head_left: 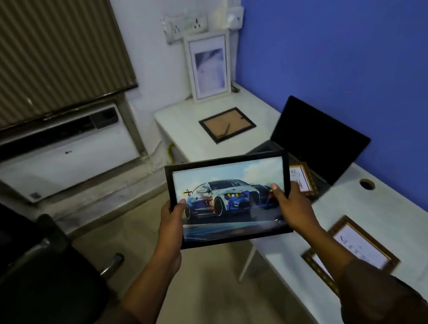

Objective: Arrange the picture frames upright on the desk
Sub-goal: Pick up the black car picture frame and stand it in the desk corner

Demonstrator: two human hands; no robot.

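I hold a black-framed car picture [226, 184] in the air in front of the white desk [409, 221], picture side toward me. My left hand [172, 218] grips its left edge and my right hand [291, 206] grips its right edge. A white-framed picture [209, 67] stands upright against the wall at the desk's far end. A black frame [227, 124] lies flat, back side up, in front of it. A small gold frame [303, 179] sits by the laptop, partly hidden by my right hand. A larger gold frame [352, 247] lies flat on the near desk under my right forearm.
An open black laptop [317, 136] sits against the blue wall. A cable hole [367, 184] is in the desk top. A black chair [35, 270] stands at the left, an air conditioner [58, 156] below the window blind, and wall sockets [185, 26] above the white frame.
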